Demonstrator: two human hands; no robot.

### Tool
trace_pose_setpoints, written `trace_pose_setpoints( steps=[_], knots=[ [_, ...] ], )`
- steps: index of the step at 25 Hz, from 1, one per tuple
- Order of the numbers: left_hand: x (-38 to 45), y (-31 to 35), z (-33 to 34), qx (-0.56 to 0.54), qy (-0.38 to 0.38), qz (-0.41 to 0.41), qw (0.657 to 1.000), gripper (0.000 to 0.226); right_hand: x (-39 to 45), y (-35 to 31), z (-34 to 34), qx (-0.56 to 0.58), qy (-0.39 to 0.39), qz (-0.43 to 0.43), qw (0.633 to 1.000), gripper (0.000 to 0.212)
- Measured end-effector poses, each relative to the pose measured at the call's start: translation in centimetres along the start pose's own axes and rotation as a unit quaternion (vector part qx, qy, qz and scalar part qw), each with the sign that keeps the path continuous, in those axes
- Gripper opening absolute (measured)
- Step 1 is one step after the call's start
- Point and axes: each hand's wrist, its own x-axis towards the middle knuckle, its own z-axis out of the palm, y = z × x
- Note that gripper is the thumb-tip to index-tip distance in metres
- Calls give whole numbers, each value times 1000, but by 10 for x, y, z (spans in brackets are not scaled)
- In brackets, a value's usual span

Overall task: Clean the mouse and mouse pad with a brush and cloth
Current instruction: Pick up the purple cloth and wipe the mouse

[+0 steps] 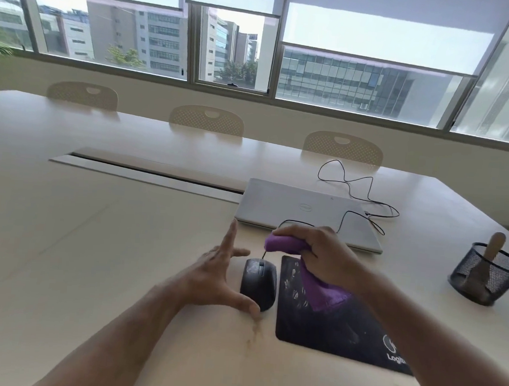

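Left hand [217,277]: spread wide, empty, thumb just beside our one mouse [259,283]; mouse lies to its right, long axis toward the desk's [93,242] far edge. Right hand [318,257]: gripping one purple cloth [318,290] above one mouse pad [334,328], near right edge. One brush [492,248] in mesh cup [487,275], well apart.
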Motion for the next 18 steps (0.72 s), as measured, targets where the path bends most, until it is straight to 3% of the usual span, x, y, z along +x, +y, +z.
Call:
trace_pose_setpoints(
  steps=[5, 8, 11, 14, 18],
  knots=[
    [5, -2, 5, -2, 18, -8, 1000, 151, 4, -2, 16, -25, 10, -52, 998, 60],
    [5, 4, 5, 12, 15, -25, 1000, 141, -8, -6, 20, -26, -31, -78, 996, 64],
    [-7, 17, 3, 107, 122, 37, 986, 111, -12, -2, 21, -8, -5, -42, 999, 63],
    [-28, 39, 12, 257, 234, 118, 930, 70, -10, 4, 13, -7, 67, 24, 997, 59],
    [-34, 70, 22, 344, 160, -8, 925, 72, -11, 4, 13, -16, 44, 5, 999, 57]
  ],
)
